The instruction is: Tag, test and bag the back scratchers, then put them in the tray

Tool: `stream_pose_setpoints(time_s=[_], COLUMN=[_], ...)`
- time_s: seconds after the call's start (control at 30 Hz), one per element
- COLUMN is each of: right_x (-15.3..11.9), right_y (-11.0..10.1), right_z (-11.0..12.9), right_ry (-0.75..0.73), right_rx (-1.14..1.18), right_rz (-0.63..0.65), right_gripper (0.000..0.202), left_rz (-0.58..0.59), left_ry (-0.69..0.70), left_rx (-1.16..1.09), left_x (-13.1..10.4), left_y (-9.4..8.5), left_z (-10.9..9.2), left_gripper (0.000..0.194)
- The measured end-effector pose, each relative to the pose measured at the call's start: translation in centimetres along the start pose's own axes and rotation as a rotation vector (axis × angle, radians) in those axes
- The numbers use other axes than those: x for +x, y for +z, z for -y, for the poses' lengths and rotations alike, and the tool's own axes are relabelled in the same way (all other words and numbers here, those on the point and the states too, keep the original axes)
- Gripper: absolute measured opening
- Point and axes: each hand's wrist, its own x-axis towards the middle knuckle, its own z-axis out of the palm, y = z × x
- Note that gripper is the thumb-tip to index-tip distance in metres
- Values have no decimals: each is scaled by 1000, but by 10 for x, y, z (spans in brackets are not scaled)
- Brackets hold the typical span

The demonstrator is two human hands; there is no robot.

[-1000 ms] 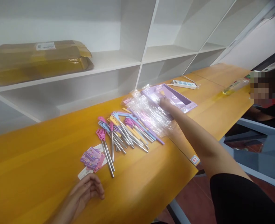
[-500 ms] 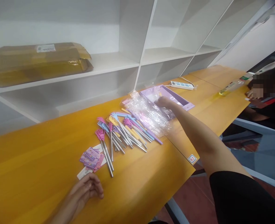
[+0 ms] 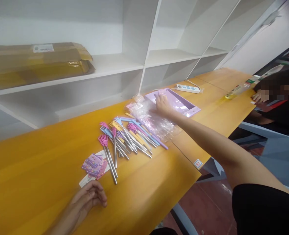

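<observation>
Telescopic back scratchers (image 3: 125, 137) with metal rods and pink, blue, yellow and purple claw heads lie in a loose pile. At the pile's left is a stack of small purple printed cards (image 3: 93, 164). My left hand (image 3: 92, 197) rests on the table just below the cards, fingers loosely curled and apart, holding nothing. My right hand (image 3: 163, 105) is above clear plastic bags (image 3: 146, 114), at the left side of a shallow lilac box (image 3: 191, 112). Its fingers are bent together; what they hold, if anything, cannot be made out.
White shelving (image 3: 125, 63) stands along the back, with a taped brown parcel (image 3: 39, 65) on it. A power strip (image 3: 188, 88) lies behind the lilac box. At the right, another person's hand (image 3: 257, 96) is near a clear plastic bottle (image 3: 237, 90). The table edge runs in front.
My right hand has moved left and up from inside the lilac box to above the plastic bags. My left hand has stayed in place. The view has shifted slightly.
</observation>
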Motion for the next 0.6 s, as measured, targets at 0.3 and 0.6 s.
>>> stream_pose_setpoints(time_s=[0.3, 0.6], right_x=[-25, -88], right_y=[-68, -59], right_z=[-33, -63], right_ry=[113, 99], right_rx=[-160, -95], right_rz=[289, 149], right_gripper=[75, 52], left_rz=[84, 97], left_ry=[1, 40], left_rx=[7, 7], left_x=[3, 6], left_y=[-7, -12], left_z=[3, 8], left_gripper=[32, 30])
